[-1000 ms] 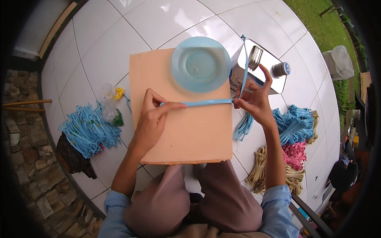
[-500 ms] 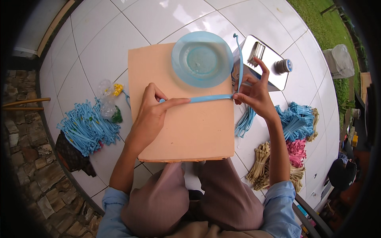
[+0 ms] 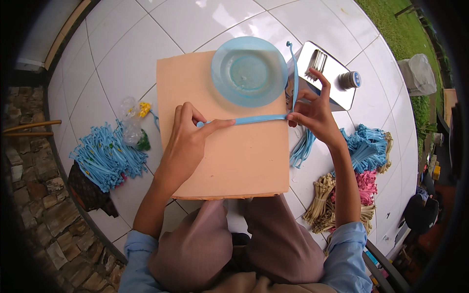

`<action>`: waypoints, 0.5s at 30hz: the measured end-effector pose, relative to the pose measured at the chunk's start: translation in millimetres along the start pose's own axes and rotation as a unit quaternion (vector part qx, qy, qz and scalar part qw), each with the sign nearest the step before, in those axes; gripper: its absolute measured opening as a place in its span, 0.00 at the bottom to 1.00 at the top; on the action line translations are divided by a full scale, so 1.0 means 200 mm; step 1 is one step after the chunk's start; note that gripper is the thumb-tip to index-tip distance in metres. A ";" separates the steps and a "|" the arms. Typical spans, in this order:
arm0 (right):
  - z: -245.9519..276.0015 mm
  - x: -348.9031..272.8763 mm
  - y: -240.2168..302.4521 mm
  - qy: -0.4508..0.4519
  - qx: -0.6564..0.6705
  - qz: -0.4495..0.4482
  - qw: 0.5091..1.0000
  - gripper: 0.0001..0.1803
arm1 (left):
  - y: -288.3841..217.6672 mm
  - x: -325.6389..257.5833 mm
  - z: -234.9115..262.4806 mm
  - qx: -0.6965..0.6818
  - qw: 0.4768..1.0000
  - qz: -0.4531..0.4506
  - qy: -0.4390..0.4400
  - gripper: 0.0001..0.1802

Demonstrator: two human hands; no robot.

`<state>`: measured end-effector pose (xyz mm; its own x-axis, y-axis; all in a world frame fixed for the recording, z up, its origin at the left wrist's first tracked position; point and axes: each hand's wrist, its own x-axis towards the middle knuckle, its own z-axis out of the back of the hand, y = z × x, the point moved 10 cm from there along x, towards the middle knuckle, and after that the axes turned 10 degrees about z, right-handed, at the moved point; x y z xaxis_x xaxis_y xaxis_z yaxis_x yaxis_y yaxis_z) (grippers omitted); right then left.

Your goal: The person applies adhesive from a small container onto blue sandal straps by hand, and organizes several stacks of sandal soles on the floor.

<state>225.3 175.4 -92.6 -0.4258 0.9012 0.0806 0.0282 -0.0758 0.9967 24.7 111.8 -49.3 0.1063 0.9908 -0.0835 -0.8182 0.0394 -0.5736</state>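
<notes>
A narrow light-blue strap (image 3: pixel 259 118) is stretched across a peach-coloured board (image 3: pixel 229 168) that rests over my knees. My left hand (image 3: pixel 185 139) grips the strap's left part, one finger laid along it, and its rounded end shows by the fingers. At the board's right edge, my right hand (image 3: pixel 317 115) pinches the strap between thumb and a finger, its other fingers raised. From that pinch the strap turns upward, and its knotted-looking tip stands beyond the board. A translucent blue plate (image 3: pixel 220 90) sits on the board's far part.
Right of the board stands a metal box (image 3: pixel 337 58) bearing a stack of thin metal pieces (image 3: pixel 317 63) and a small spool (image 3: pixel 349 79). Blue straps (image 3: pixel 105 156) lie heaped at left beside a clear plastic bag (image 3: pixel 131 133). Blue bundles (image 3: pixel 364 146), pink (image 3: pixel 365 188) and beige (image 3: pixel 320 198) lie at right.
Very little differs. My left hand has shifted slightly along the strap, and the strap's rounded left end shows a bit more; the right hand keeps its pinch.
</notes>
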 end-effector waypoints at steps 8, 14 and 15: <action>0.00 0.00 0.00 -0.011 -0.042 -0.024 0.999 0.50 | -0.31 -0.08 -0.09 0.285 0.935 -0.196 -0.077 0.19; 0.00 0.01 0.02 0.009 -0.060 -0.021 0.998 0.50 | -0.35 -0.04 -0.16 0.291 0.944 -0.155 -0.019 0.26; 0.00 0.01 0.01 0.013 -0.061 -0.021 0.998 0.50 | -0.35 -0.04 -0.17 0.292 0.944 -0.154 -0.020 0.26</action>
<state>224.0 175.9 -89.6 -0.4469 0.8938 0.0375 -0.1001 -0.0916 0.9907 100.0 95.9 -36.7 0.3788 0.9241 0.0509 -0.9248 0.3801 -0.0171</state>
